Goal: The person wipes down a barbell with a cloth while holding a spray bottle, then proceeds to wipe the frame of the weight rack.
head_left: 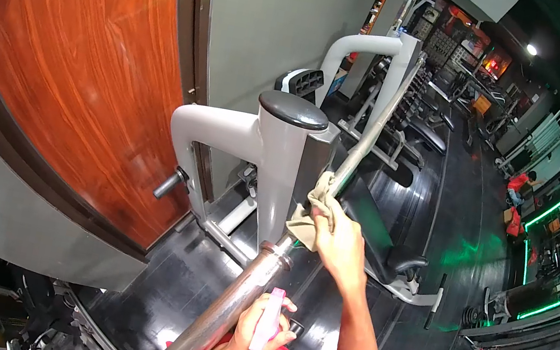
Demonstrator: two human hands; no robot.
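Note:
A long metal barbell (223,304) runs from the bottom of the view up and away past a grey rack upright (281,168). My right hand (340,249) is closed on a beige cloth (308,226), which is wrapped against the bar just beyond its collar. Nearer my body, beside the thick end sleeve of the bar, my left hand (260,329) is closed round a pink and white object (268,319), perhaps a bottle. Part of that object is hidden by my fingers.
A black bench (372,225) stands right of the rack. At the left is a wooden door (82,65) in a grey wall. Dumbbell racks and machines line the far room. A person in red (520,183) is low down at the far right.

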